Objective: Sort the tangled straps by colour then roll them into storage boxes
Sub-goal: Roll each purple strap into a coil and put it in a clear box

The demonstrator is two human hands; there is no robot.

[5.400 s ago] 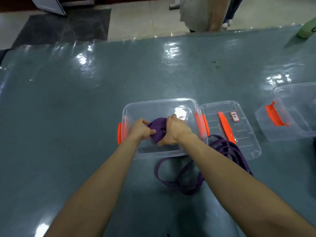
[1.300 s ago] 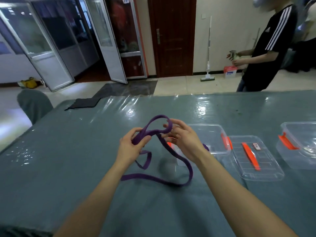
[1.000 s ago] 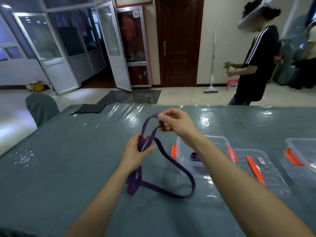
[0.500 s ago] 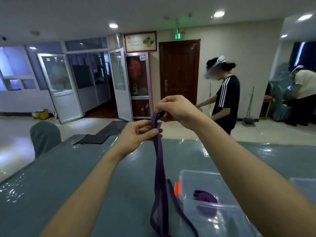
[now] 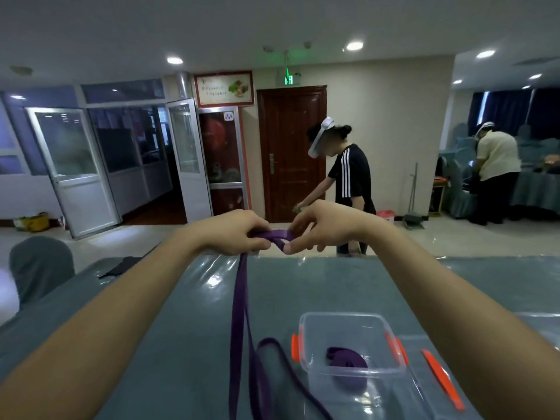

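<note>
1. A large table (image 5: 194, 359) fills the lower half of the view, covered in a teal cloth under shiny clear plastic.
2. Behind it is a room with a dark wooden door (image 5: 291, 153) and open glass doors (image 5: 72, 168) to the left.
3. A chair in a grey-green cover (image 5: 39, 265) stands at the table's left edge.
4. Two other people stand in the background: a person in a black striped T-shirt (image 5: 351, 174) near the door, and a person in a cream shirt (image 5: 497, 159) at far right.
5. The wearer's bare arms reach forward, with both hands raised above the table.
6. A long purple strap (image 5: 239, 313) hangs from the hands, and its lower lengths trail onto the table just left of the box.
7. A clear storage box (image 5: 342, 315) with orange latches (image 5: 295, 348) sits open on the table at lower right.
8. The box's clear lid (image 5: 418, 389), with an orange handle, lies just beside it on the right.
9. The left hand (image 5: 239, 231) has its fingers curled around the top of the strap.
10. The right hand (image 5: 321, 225) pinches the strap's folded end between thumb and fingertips, close to the left hand.
11. A rolled purple strap (image 5: 345, 360) lies inside the box.
</note>
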